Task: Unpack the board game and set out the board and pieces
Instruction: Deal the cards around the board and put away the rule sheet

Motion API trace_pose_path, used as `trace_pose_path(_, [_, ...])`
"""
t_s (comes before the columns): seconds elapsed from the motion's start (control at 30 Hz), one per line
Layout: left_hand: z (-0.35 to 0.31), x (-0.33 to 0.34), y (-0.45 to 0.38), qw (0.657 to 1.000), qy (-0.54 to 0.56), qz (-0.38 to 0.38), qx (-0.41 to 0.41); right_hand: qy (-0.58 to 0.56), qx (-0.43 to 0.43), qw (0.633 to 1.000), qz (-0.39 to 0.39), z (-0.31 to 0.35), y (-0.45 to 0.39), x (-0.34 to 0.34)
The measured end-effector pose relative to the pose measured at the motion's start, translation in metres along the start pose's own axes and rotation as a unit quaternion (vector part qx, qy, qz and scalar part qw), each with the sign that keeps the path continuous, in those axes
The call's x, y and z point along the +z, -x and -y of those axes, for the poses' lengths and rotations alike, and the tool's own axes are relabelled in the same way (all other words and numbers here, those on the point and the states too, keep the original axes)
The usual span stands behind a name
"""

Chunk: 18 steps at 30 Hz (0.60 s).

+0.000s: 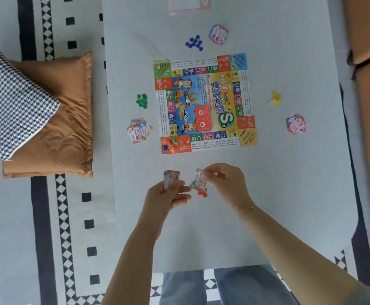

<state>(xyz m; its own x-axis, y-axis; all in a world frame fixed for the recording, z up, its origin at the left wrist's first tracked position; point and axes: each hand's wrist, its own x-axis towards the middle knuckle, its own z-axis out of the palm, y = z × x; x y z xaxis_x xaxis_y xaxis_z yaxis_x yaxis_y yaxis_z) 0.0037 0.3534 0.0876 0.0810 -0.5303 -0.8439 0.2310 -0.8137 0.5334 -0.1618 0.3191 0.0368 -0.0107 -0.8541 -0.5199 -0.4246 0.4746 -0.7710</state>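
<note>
Near the table's front edge, both hands work just this side of the board, which lies flat and square in the middle. The left hand has its grip pressed on a small stack of notes, held upright. The right hand pinches one note by its far corner, so the note hangs tilted, long axis running near-left. Directly under it lie red pieces, close to both hands. Other piles of notes already sit left, right and far of the board, so I judge this note should go down by the red pieces; the right hand is nearer.
</note>
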Motion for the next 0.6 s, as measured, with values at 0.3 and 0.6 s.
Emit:
trace_pose_path(0.3, [0.023, -0.071, 0.012, 0.998, -0.037, -0.053, -0.008, 0.213, -0.161, 0.963, -0.036, -0.057, 0.02, 0.088])
trace_pose_path(0.6, [0.017, -0.074, 0.014, 0.998, -0.06, 0.01, -0.005, 0.266, -0.184, 0.941, -0.094, -0.044, 0.019, 0.098])
